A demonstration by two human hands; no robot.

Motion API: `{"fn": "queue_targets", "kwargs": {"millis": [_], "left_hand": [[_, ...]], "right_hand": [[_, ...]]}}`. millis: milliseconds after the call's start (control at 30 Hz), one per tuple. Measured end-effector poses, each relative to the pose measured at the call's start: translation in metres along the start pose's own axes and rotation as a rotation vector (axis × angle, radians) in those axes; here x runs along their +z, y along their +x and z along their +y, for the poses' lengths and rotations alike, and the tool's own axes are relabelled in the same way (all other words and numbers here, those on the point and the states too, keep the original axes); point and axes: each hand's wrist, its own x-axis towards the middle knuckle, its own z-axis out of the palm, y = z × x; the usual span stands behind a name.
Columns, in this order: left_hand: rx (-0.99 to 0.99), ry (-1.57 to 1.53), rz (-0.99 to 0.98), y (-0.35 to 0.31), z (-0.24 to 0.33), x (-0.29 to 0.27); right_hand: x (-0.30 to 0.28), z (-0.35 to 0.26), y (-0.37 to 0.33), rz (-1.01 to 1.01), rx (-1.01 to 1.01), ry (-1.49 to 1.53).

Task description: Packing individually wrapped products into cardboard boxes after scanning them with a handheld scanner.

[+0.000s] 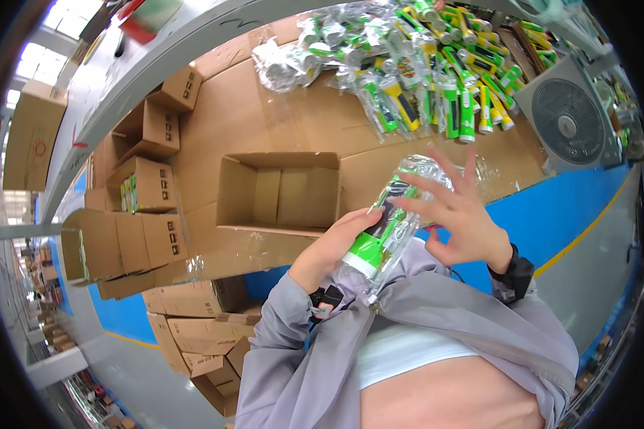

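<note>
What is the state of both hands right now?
Left hand: closed, holding a green flashlight in a clear bag.
Right hand: open, spread near the bag; contact cannot be told.

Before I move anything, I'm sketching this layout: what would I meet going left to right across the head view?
Far-left brown carton, carton with green items inside, wide-open carton, bagged green-and-black flashlight, grey box fan.

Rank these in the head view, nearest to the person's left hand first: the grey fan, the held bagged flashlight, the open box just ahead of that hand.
1. Bagged flashlight: in the left hand itself.
2. Open box: just ahead, slightly left.
3. Grey fan: far right.
</note>
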Motion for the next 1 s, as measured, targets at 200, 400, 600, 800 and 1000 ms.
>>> {"fn": "queue_targets", "kwargs": {"millis": [200, 400, 600, 800, 1000], "left_hand": [[-0.007, -0.036, -0.005, -0.040, -0.007, -0.043], [0.715, 0.757, 0.887, -0.102, 0.039, -0.132], [0.485, 1.138, 1.081, -0.111, 0.059, -0.242], [0.299, 1.225, 0.539, -0.089, 0.036, -0.255], [0.279, 1.272, 0.460, -0.085, 0.018, -0.223]], "right_hand": [[0.077, -0.023, 0.039, -0.433, -0.108, 0.167], [0.092, -0.037, 0.106, -0.430, 0.096, 0.195], [0.149, -0.033, 0.170, -0.789, 0.243, -0.130], [0.243, -0.045, 0.207, -0.920, 0.431, -0.210], [0.292, -0.058, 0.188, -0.730, 0.664, -0.079]]}}
